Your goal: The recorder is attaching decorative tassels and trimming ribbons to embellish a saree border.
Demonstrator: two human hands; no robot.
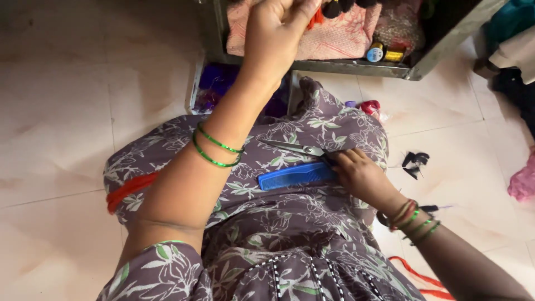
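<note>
Scissors (298, 148) and blue comb (295, 175) under right hand (362, 177), left hand (276, 33) raised

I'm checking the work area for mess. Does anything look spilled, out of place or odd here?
Mildly, yes. Black thread scraps lie scattered on the floor tiles to the right of the lap. Red cord trails loose by the right arm. The scissors and blue comb rest on the lap at the right hand.
</note>
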